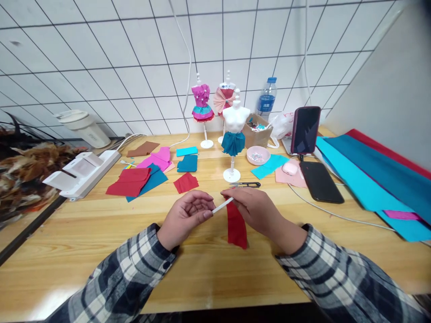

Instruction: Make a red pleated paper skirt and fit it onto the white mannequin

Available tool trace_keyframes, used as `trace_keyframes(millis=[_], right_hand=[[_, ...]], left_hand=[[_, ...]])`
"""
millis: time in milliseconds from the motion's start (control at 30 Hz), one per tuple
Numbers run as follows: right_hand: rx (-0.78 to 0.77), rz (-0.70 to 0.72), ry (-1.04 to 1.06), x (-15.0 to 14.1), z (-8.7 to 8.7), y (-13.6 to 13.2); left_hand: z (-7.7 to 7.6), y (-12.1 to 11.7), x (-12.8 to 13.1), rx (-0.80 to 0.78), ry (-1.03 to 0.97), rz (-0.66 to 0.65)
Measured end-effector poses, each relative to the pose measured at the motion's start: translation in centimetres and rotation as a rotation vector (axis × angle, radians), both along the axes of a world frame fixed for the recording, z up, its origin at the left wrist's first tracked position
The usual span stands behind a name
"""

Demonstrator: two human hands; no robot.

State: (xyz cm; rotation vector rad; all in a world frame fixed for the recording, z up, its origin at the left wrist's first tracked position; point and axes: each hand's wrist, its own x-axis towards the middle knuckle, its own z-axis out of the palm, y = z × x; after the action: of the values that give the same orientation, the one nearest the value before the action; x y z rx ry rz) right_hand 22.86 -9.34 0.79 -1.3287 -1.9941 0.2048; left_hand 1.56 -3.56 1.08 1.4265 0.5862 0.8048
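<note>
A thin white strip (222, 205) spans the gap between my hands; whether it is tape or a stick I cannot tell. My left hand (188, 213) pinches its lower left end between thumb and fingers. The upper right end runs into my right hand (257, 208), whose fingers are curled over it. A red strip of cloth (237, 231) extends from under the right fingers toward me; whether they grip it is hidden. Just beyond the right hand lie black thread snips (247, 184). Behind them stands a small white mannequin (236, 117) wearing a teal skirt (233, 142).
Two dressed mannequins (202, 101) stand near the wall. Cloth pieces, including a red one (128, 182), lie on the left. To the right are a pink bowl (258, 155) of beads, a black phone (321, 181), a cable and large cloth sheets (367, 175). A cardboard box (256, 136) stands behind.
</note>
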Motion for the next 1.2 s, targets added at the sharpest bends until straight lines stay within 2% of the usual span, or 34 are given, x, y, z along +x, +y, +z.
trace_keyframes(millis=[133,233,300,367,467,533,633,733,900,1100,1200], right_hand=[[-0.006,-0.050,0.085,0.4,-0.3,0.1],[-0.043,-0.070,0.104,0.2,-0.4,0.1],[-0.078,-0.054,0.131,0.0,-0.5,0.0],[-0.083,-0.038,0.169,-0.3,-0.4,-0.1],[-0.051,-0.061,0.267,-0.7,-0.1,-0.4],[-0.064,-0.046,0.334,-1.0,0.2,-0.7],[-0.128,-0.020,0.346,-1.6,0.4,-1.0],[-0.142,-0.090,0.326,-2.0,0.2,-1.0],[-0.156,-0.091,0.380,-2.1,0.2,-0.9],[-0.249,-0.042,0.353,-1.9,0.3,-0.8],[-0.205,-0.055,0.288,-1.8,0.2,-0.8]], left_hand=[[0.6,-0.1,-0.1,0.171,0.163,-0.216],[1.0,-0.8,0.0,0.262,0.239,-0.289],[1.0,-1.4,0.2,0.244,0.257,-0.281],[0.7,-1.7,0.3,0.264,0.311,-0.215],[0.0,-1.4,0.5,0.485,0.447,-0.005],[-0.4,-1.0,0.5,0.671,0.528,0.068],[-0.6,-0.6,0.5,0.855,0.612,0.021],[-0.4,-0.7,0.5,0.975,0.663,-0.004],[-0.2,-1.1,0.6,1.008,0.763,0.008],[-0.1,-1.0,0.5,1.000,0.800,-0.011],[0.1,-1.0,0.5,0.966,0.793,0.003]])
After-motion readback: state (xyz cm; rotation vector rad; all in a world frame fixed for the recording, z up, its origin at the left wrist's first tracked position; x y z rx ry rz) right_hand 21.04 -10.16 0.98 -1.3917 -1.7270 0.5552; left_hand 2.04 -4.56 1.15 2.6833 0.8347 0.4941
